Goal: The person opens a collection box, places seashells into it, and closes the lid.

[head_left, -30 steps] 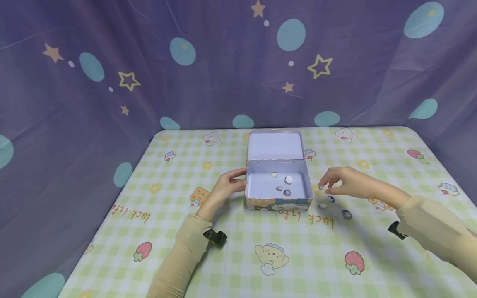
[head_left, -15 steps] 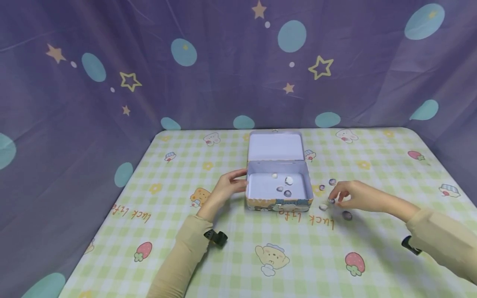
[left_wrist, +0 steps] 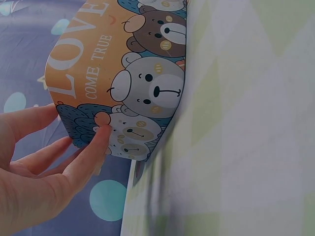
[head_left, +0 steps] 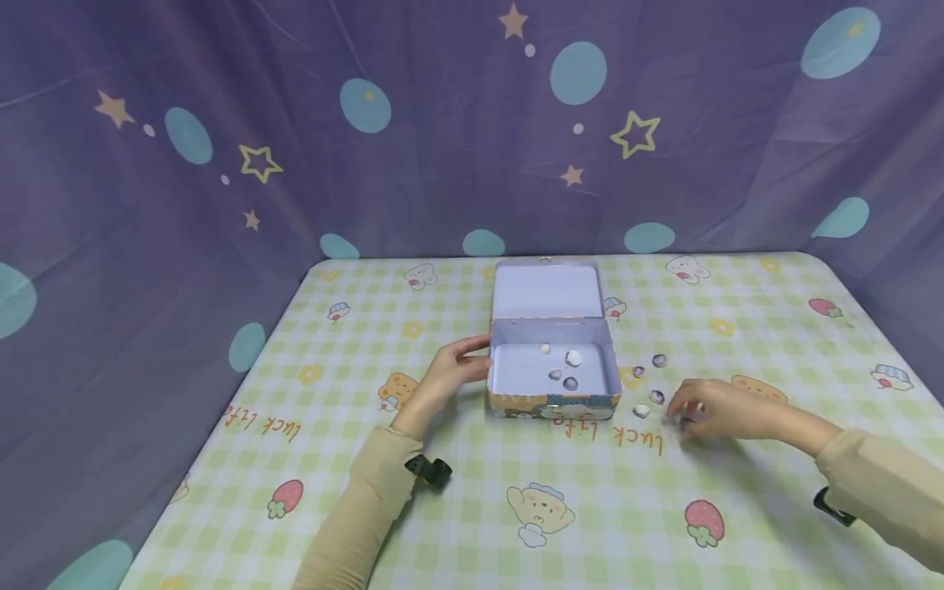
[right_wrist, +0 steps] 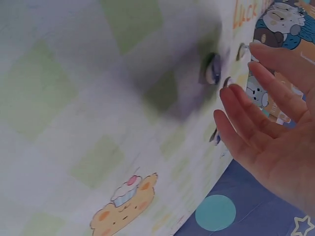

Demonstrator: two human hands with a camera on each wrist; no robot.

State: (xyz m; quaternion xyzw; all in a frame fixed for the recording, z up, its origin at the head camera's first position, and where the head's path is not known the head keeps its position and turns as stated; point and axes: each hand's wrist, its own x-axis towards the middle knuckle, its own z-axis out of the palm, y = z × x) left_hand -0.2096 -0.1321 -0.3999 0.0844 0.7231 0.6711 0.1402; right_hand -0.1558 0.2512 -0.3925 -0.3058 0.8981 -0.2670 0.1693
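An open tin box (head_left: 547, 289) holds several small shells, among them a white one (head_left: 573, 358) and a dark one (head_left: 570, 383). My left hand (head_left: 442, 377) touches its left side; in the left wrist view, the fingers of that hand (left_wrist: 44, 172) lie extended against the bear-printed wall (left_wrist: 152, 86). Right of the box, my right hand (head_left: 726, 410) hovers over a shell that it partly hides. In the right wrist view, this hand (right_wrist: 280, 113) has parted, slightly bent fingers, with a dark shell (right_wrist: 213, 69) just beyond them, apparently untouched.
Several more shells lie between the box and my right hand, including a white one (head_left: 641, 410) and dark ones (head_left: 656, 397) farther back (head_left: 660, 360). A checked cloth (head_left: 442, 524) covers the table. A purple curtain (head_left: 457, 164) hangs behind it.
My right hand has moved right and toward the near edge, from the shell closest to the box, past another, to the one farthest right. My left hand stays at the box.
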